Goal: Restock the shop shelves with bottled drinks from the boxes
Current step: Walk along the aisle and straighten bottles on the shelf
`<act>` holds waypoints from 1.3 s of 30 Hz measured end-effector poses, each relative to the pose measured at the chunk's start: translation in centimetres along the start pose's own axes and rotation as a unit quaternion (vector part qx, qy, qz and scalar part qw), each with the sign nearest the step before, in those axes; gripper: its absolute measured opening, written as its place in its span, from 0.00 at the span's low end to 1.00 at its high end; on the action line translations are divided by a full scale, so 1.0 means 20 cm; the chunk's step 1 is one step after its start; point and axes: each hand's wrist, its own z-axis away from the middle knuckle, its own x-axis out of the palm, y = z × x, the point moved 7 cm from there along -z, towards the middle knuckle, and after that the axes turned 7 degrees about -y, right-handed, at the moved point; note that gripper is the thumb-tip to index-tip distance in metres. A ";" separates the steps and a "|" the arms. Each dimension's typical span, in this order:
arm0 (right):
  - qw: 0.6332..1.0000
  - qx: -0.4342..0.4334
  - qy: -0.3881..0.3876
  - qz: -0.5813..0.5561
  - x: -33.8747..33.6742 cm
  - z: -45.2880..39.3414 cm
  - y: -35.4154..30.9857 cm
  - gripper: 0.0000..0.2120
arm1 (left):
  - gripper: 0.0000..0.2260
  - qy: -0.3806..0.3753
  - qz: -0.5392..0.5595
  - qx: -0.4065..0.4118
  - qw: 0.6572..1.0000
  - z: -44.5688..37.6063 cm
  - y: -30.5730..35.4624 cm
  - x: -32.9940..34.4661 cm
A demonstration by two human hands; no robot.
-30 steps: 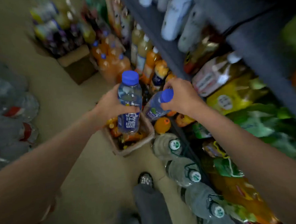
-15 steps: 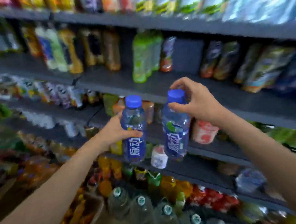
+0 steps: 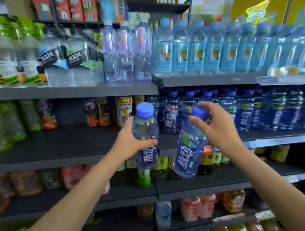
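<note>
Left hand (image 3: 130, 141) has its grip wrapped round the body of an upright blue-capped drink bottle (image 3: 146, 139). Right hand (image 3: 218, 129) pinches the cap of a second, tilted bottle (image 3: 188, 152). Both bottles are held in the air just before the dark middle shelf (image 3: 60, 144), left of its row of matching bottles (image 3: 255, 112).

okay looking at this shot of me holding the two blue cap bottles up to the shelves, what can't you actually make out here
- Head view: the cap of the right bottle is partly covered by the right hand, so the grip there is unclear.
- The left hand hides part of the left bottle and its label.
- The green bottles at the left edge are smeared by motion blur; their labels are unreadable.
- The boxes are out of frame.
</note>
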 end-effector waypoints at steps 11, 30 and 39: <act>0.997 0.005 0.051 0.064 -0.32 -0.40 0.86 0.20 | 0.38 0.062 -0.074 -0.035 0.995 -0.51 0.02 0.62; 0.950 0.296 -0.084 0.049 0.21 -0.33 1.30 0.42 | 0.45 0.051 -0.198 -0.260 0.944 -0.80 -0.50 0.74; 0.949 0.298 -0.080 0.062 0.20 -0.39 1.35 0.30 | 0.32 0.078 -0.301 -0.295 0.903 -0.79 -0.46 0.76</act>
